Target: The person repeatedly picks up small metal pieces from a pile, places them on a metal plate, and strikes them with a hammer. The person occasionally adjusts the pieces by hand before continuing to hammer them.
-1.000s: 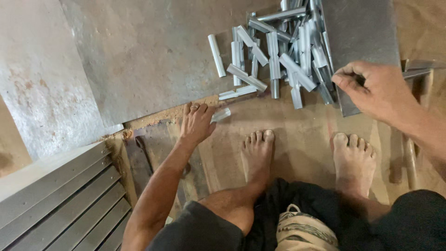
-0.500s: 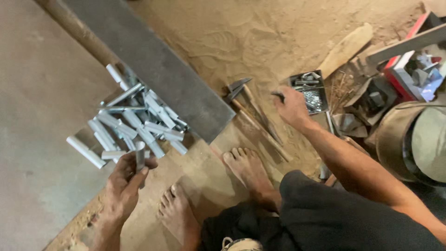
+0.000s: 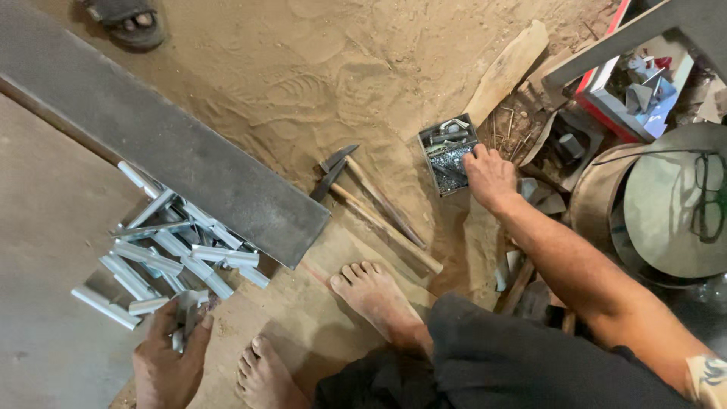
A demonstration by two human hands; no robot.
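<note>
- Sandy workshop floor spreads under me, with a worn sandal lying at its far edge.
- My left hand is closed around a small folded metal piece, at the near edge of a heap of similar metal pieces.
- That heap lies on a grey sheet to my left, and part of it is tucked under the edge of a long dark steel plate that runs slantwise across the floor.
- My right hand reaches forward, fingers bent down at the near corner of a small open box filled with small metal bits; whether the fingers grip anything I cannot tell.
- Two hammers with wooden handles lie side by side on the sand between the steel plate and the box, heads pointing away from me.
- My bare feet rest on a flat board just beside the plate's near corner.
- A wooden plank lies beyond the box, and a round metal drum stands to my right with a pair of spectacles resting on its lid.
- Red and blue clutter sits behind the drum.
</note>
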